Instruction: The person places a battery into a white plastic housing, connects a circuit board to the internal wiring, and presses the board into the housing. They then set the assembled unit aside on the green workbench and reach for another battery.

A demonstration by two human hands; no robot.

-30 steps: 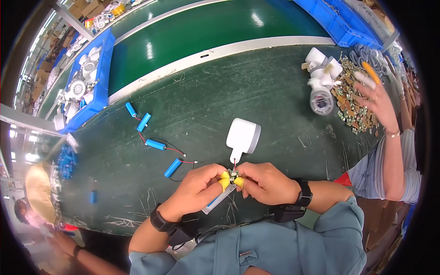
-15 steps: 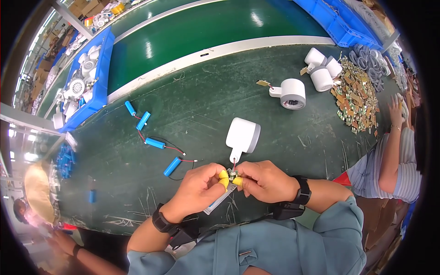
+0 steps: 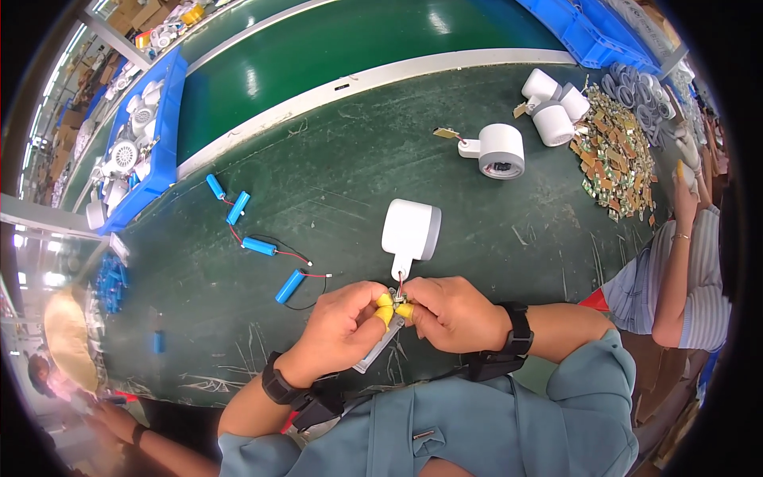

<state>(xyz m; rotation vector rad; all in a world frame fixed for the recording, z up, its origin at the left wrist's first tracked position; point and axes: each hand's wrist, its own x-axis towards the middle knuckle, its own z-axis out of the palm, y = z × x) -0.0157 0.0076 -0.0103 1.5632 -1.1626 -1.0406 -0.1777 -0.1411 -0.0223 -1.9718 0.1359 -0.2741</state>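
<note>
My left hand (image 3: 347, 324) and my right hand (image 3: 455, 315) meet at the table's near side, with yellow covers on some fingertips. Both pinch a small circuit board (image 3: 398, 300), mostly hidden by the fingers. Thin red and dark wires run from it to the stem of a white cylindrical housing (image 3: 408, 229) with a grey rim, lying just beyond. Below my hands lies a flat, pale rectangular piece (image 3: 380, 348), partly covered by the left hand. Left of them rests a blue cylindrical battery (image 3: 289, 286) with a wire lead.
More wired blue batteries (image 3: 259, 246) lie to the left. At right are another white housing (image 3: 501, 151), a cluster of housings (image 3: 552, 123), a pile of small boards (image 3: 614, 155) and grey rings (image 3: 633, 95). A blue crate (image 3: 165, 131) stands far left. A co-worker's arm (image 3: 675, 254) is at right.
The view has shifted slightly, so the table items appear a little left and higher. My hands stay together on the circuit board, with small finger movements.
</note>
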